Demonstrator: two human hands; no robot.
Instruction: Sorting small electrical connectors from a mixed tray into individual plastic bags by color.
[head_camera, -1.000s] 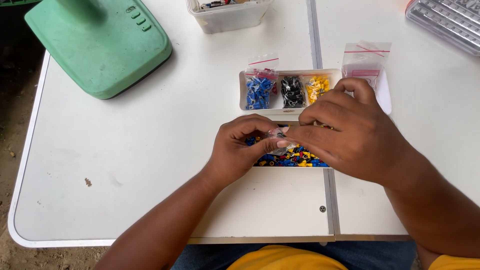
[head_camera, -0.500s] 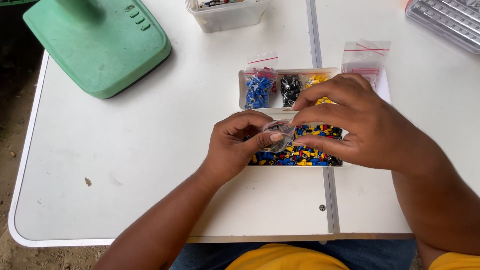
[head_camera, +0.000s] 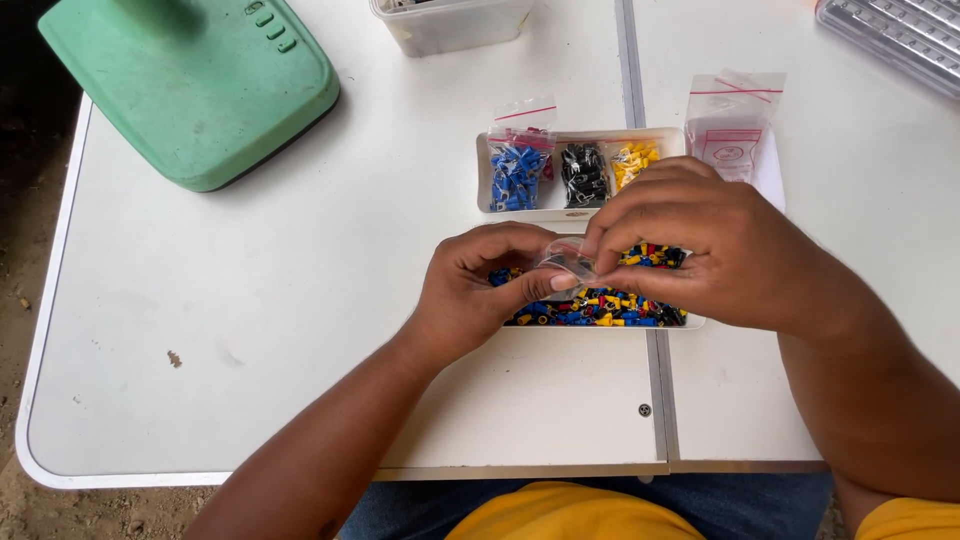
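2 hands meet over the near part of 1 white tray (head_camera: 486, 190) on the tabletop (head_camera: 300, 300). The left hand (head_camera: 480, 290) and right hand (head_camera: 700, 250) pinch 1 small clear bag (head_camera: 568, 260) between closed fingers, above a mixed heap of coloured terminals (head_camera: 600, 305). Farther off, 3 compartments hold blue, black and yellow ones. 2 more bags lie beside the tray, and 1 green base (head_camera: 200, 90) sits far left.

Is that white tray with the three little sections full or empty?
Filled. The tray holds blue pieces, black pieces and yellow pieces, one colour per section.
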